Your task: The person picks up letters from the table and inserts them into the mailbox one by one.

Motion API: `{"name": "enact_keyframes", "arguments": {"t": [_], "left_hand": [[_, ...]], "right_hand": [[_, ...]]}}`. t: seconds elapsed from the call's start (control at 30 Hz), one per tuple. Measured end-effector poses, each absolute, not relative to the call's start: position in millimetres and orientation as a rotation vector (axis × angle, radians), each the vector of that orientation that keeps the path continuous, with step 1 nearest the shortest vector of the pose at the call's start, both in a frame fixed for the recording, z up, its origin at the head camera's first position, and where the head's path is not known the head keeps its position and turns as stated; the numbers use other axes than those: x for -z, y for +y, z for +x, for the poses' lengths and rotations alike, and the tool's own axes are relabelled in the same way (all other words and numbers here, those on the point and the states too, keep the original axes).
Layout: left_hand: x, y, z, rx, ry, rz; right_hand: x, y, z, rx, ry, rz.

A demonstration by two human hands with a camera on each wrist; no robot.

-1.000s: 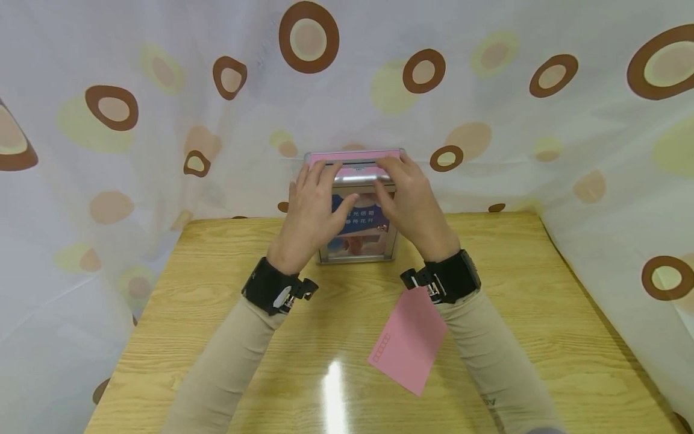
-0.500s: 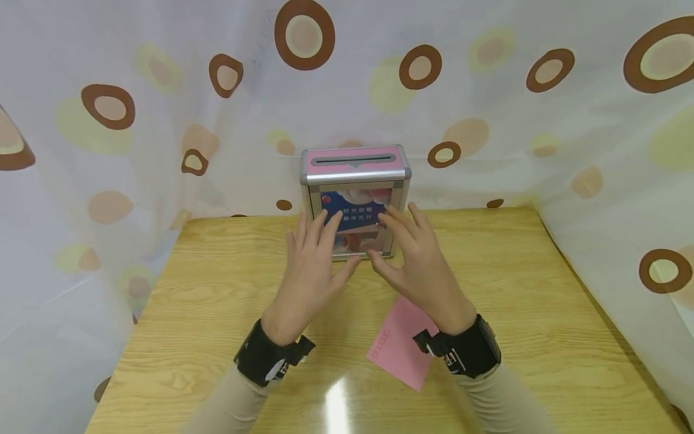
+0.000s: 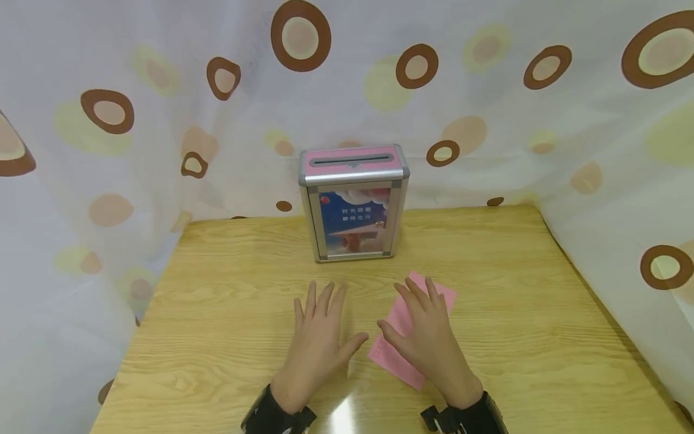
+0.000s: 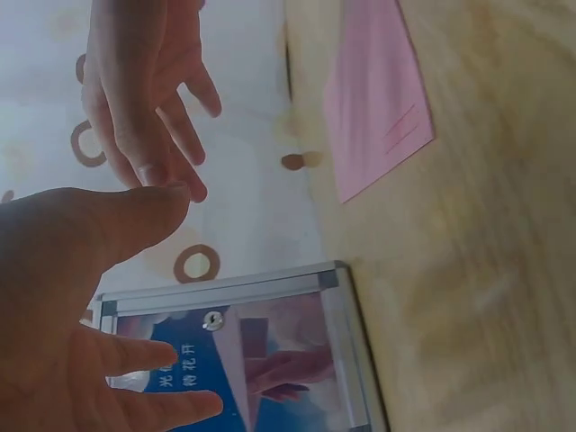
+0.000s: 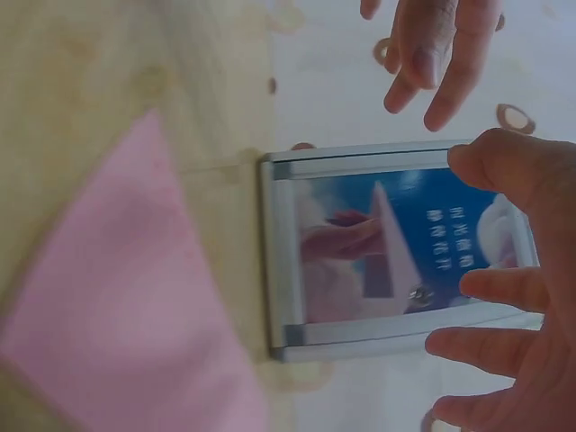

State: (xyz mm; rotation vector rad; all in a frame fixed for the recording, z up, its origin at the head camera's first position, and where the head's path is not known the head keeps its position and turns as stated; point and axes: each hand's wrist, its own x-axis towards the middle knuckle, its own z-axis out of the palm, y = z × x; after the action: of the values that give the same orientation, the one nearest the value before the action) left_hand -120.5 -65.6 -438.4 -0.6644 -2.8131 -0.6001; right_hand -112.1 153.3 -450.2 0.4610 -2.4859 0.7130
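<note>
A pink envelope with a row of small printed boxes lies flat on the wooden table. My right hand hovers over it in the head view, fingers spread and holding nothing; it hides part of the envelope. To the left is my left hand, also spread and empty above the bare wood. Farther back stands a silver-framed letter box with a pink top, a slot and a small lock on its picture front. In the right wrist view the envelope shows below the right hand's level.
The wooden table carries the box near its back edge. A white curtain with brown and yellow circles hangs behind it and along both sides. Each wrist wears a black strap with a small camera.
Both hands have come away from the top of the letter box and drawn back toward the person. The right hand is now over the envelope, and the box top is uncovered.
</note>
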Motion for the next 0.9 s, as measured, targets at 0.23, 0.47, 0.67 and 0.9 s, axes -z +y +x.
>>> {"name": "enact_keyframes", "arguments": {"t": [0.23, 0.47, 0.67, 0.9], "left_hand": [[458, -71, -95, 0.684, -2.908, -0.614], [469, -80, -78, 0.681, -2.926, -0.57], [476, -82, -70, 0.641, -2.934, -0.612], [479, -83, -66, 0.653, -2.903, -0.649]], "right_hand": [[471, 163, -83, -0.687, -2.614, 0.332], [476, 186, -59, -0.778, -2.827, 0.113], [480, 210, -55, -0.784, -2.898, -0.001], [489, 226, -69, -0.891, -2.92, -0.051]]}}
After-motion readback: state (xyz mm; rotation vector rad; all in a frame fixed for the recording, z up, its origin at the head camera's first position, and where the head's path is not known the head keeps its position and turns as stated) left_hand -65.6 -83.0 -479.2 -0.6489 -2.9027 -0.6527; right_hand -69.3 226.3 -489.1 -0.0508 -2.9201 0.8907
